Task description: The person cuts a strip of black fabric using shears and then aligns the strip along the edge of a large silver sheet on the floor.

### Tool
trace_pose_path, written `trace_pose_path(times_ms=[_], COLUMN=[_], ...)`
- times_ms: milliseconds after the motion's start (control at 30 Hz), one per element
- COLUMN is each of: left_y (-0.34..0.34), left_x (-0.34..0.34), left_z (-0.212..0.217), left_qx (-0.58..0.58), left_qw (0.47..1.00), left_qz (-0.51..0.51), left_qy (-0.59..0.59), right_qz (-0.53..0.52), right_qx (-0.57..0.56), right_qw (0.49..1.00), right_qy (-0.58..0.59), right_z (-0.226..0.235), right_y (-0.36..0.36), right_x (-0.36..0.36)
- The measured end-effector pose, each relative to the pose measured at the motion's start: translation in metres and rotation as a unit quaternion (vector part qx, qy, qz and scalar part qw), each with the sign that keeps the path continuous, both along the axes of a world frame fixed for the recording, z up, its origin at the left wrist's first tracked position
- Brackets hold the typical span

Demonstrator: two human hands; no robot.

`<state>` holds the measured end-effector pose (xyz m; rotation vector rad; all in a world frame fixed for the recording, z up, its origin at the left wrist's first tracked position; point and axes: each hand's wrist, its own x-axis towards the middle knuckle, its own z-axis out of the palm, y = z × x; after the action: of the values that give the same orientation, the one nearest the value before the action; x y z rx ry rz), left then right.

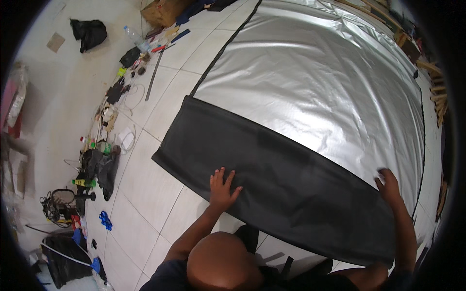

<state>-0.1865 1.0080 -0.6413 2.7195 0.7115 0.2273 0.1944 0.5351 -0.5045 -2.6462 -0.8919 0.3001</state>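
Note:
A large silver reflective sheet (315, 87) lies spread over the tiled floor, edged with thin black trim. A wide black fabric band (286, 179) runs across its near end. My left hand (221, 186) rests flat on the band's near edge with its fingers spread. My right hand (388, 186) presses on the band's far right, close to the seam with the silver sheet. Its fingers are curled, and a small pale patch shows at the fingertips; whether it holds anything is unclear.
Clutter lines the floor along the left: plastic bottles (133, 36), a black bag (90, 31), cables (53, 208), a small blue tool (105, 220) and dark cloth pieces (99, 167). A cardboard box (162, 12) stands at the top. Wooden strips (437, 92) lie along the right edge.

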Motion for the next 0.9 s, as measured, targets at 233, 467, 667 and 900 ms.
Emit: trace_pose_path(times_ms=[233,467,667,900], left_y=[0.01,0.031,0.22,0.34], left_x=[0.003,0.011,-0.045,-0.119], left_z=[0.007,0.023,0.005,-0.01], left_qx=[-0.02,-0.095,0.084,-0.191], left_qw=[1.0,0.995,0.921,0.872], left_qz=[0.003,0.014,0.346,0.449], left_qy=[0.001,-0.036,-0.155,-0.03], right_qz=[0.15,0.09,0.114,0.143], right_qx=[-0.059,-0.108,-0.099,-0.037], right_qw=[0.985,0.989,0.988,0.988], right_qy=[0.065,0.042,0.037,0.039], right_z=[-0.062,-0.109,-0.113,-0.12], right_y=[0.29,0.317,0.318,0.319], right_x=[-0.044,-0.049,-0.05,-0.055])
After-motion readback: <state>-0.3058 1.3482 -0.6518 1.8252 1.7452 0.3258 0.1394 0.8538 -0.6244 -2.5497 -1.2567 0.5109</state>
